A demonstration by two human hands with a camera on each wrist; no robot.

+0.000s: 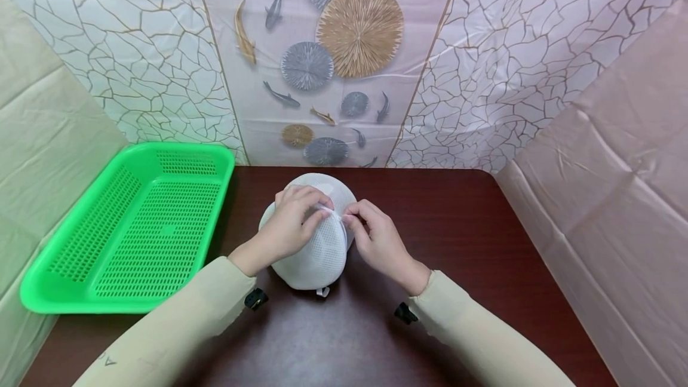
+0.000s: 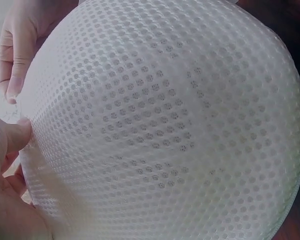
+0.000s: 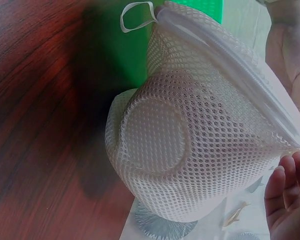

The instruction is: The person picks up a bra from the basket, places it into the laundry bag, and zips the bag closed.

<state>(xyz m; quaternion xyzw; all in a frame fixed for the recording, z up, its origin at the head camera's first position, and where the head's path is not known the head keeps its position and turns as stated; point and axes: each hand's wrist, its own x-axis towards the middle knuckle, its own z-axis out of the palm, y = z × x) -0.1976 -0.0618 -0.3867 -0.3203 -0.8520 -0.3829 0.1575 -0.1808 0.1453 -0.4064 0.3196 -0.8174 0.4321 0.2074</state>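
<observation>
A white mesh laundry bag point(image 1: 312, 261), rounded and bulging, stands on the table in the head view. Its zipper point(image 3: 242, 75) curves along the upper edge in the right wrist view, with a small fabric loop point(image 3: 124, 19) at one end. My left hand point(image 1: 292, 220) pinches the bag's top edge between thumb and fingers. Close beside it, my right hand point(image 1: 378, 240) pinches the edge at the zipper's other end; its fingertips hide what exactly lies between them. A round panel point(image 3: 155, 136) shows on the bag's side.
A green perforated plastic basket point(image 1: 212, 243) sits to the left on the dark wooden table point(image 1: 451, 214). Patterned cloth point(image 1: 258, 100) hangs behind the table, and plain beige cloth point(image 1: 607, 154) lines the right side. Black wrist straps point(image 1: 255, 298) show under the sleeves.
</observation>
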